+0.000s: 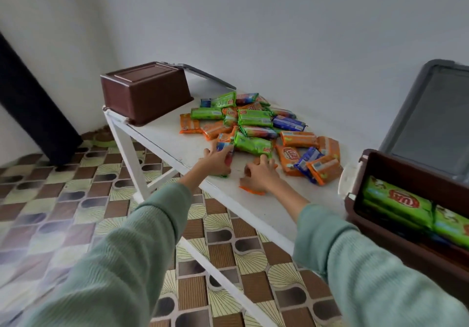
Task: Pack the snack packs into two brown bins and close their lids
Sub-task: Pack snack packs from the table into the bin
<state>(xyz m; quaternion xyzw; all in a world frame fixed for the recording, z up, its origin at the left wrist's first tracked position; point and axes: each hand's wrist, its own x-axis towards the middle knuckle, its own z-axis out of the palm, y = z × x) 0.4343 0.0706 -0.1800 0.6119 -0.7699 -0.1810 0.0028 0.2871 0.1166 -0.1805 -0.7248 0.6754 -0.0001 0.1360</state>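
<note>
Near brown bin [396, 166]: standing open at the person's right, nearest the camera; green packs [396, 201] are lying in rows inside.
Near bin lid [431, 123]: grey, standing up behind the bin against the wall.
Right hand [258, 175]: reaching over the table [165, 139]. Its fingers are curling down over an orange pack [251, 190] that is lying close to the near edge. Whether the pack is lifting off the surface, cannot tell.
Left hand [215, 159]: just beside the right hand, fingers closing round a blue-red pack [224, 147] at the near fringe of the heap. A sliver of green is showing under the palm, possibly a second pack.
Snack pile [256, 121]: orange, green and blue packs are lying loosely heaped mid-table, most of them waiting to be packed.
Far brown bin [144, 93]: sitting at the far left corner, seemingly upside down, with its grey lid [210, 76] sticking out behind.
Progress: judging early to middle; one bin is filling, the other is not yet in use.
Risk, spill: both hands are working right at the table edge. A green pack is leaning on the blue-red one, so pulling it free could drag neighbours off onto the tiled floor [76, 199].
Risk, grip: glossy wrappers could be slipping from a two-pack hold.
Risk, lid: packs stacked unevenly in the near bin could be stopping its lid from shutting.
</note>
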